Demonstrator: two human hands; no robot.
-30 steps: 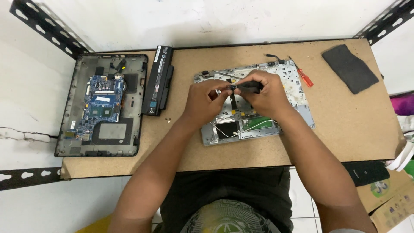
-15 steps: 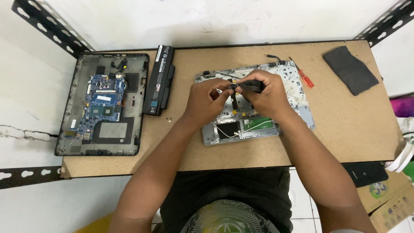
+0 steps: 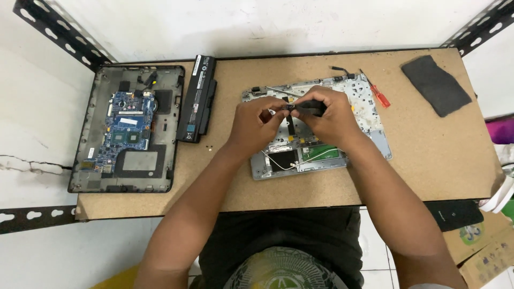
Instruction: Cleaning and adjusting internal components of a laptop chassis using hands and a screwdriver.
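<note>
**2 hands meet over the opened laptop panel**

Both hands are up over the silver laptop panel [image 3: 321, 144], which lies flat near the middle of the bench [image 3: 257, 182], closer to its front edge. The right hand [image 3: 332, 115] is curled tight around a dark-handled tool [image 3: 308, 108], probably a screwdriver, though the fingers hide most of it. The left hand [image 3: 254, 123] pinches in toward the tool's tip, thumb and forefinger closed on something too small to make out. The 2 hands almost touch.

Off toward the bench's left edge sits the dark laptop base [image 3: 126, 131] with its blue circuit board [image 3: 126, 126] showing. Just beside it lies a long black battery [image 3: 198, 99]. A red-handled screwdriver [image 3: 379, 95] rests at the panel's far right corner, and a dark grey cloth [image 3: 436, 84] lies in the bench's far right corner.
</note>
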